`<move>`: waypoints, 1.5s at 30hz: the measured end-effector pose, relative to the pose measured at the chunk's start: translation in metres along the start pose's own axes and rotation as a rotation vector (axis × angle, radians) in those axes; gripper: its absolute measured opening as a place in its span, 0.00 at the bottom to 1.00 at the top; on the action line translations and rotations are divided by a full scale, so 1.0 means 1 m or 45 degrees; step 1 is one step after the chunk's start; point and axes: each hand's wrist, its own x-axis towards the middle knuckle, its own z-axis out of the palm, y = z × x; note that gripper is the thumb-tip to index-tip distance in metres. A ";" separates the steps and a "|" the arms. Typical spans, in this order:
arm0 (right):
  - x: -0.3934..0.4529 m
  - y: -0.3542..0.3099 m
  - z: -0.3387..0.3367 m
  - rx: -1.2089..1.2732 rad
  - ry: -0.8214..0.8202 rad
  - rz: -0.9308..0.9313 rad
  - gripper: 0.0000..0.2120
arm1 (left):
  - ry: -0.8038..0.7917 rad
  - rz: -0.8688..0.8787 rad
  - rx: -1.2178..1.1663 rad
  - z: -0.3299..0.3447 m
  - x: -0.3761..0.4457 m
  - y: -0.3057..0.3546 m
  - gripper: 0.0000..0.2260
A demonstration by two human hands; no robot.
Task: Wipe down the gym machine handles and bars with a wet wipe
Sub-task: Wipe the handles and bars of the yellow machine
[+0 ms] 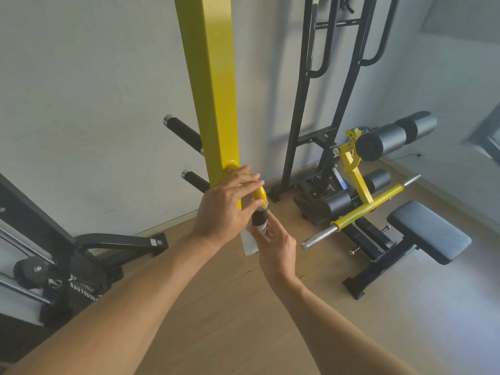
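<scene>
No text, brand or number can be read here. A small white sticker (156, 242) sits on the black base bar (121, 240), its print too small to make out.

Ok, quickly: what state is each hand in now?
Left hand: open, resting on the yellow bar.
Right hand: holds the wet wipe on the black grip.

glossy yellow painted metal post (213, 85); matt black textured handle grip (259, 216), chrome bar end (318, 237), wood-grain floor (230, 307)
</scene>
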 end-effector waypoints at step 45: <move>0.018 -0.011 -0.019 -0.311 -0.023 -0.265 0.19 | 0.031 0.009 -0.017 0.004 -0.002 -0.002 0.17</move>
